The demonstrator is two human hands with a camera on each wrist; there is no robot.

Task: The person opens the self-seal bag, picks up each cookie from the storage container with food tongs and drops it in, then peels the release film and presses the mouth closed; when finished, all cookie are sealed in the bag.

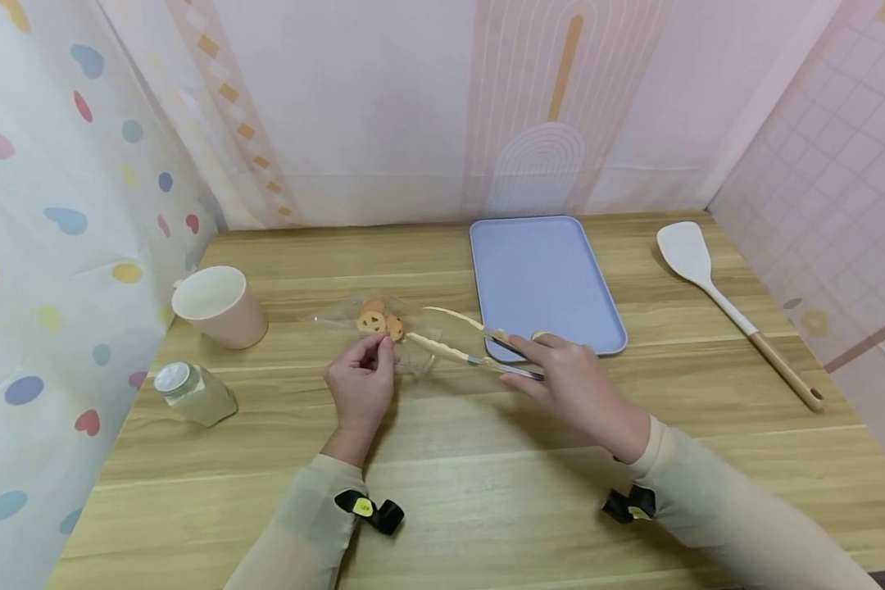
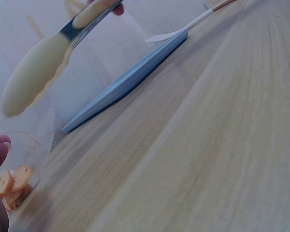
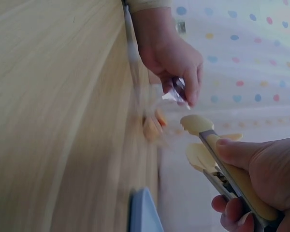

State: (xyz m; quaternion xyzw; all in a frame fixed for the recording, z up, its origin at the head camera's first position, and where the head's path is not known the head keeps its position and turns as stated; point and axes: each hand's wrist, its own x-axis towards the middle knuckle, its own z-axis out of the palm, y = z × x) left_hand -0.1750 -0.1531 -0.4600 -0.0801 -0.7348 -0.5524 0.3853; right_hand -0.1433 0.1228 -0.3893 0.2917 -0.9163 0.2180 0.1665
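Observation:
A clear plastic bag (image 1: 337,314) with several chocolate-chip cookies (image 1: 372,320) inside lies on the table. My left hand (image 1: 360,385) pinches the bag's edge between thumb and fingers, lifting that part off the wood. In my right hand (image 1: 578,387) are tongs (image 1: 448,351) with cream tips and metal arms. Their tips stand apart, just right of the cookies, with nothing between them. The right wrist view shows my right thumb on one arm of the tongs (image 3: 234,176) and fingers curled at the other.
A blue tray (image 1: 538,279) lies behind my right hand. Further right is a white spatula (image 1: 708,279) with a wooden handle end. A pale pink mug (image 1: 224,311) and a lidded jar (image 1: 197,396) stand at the left. Patterned curtains close off the back and sides.

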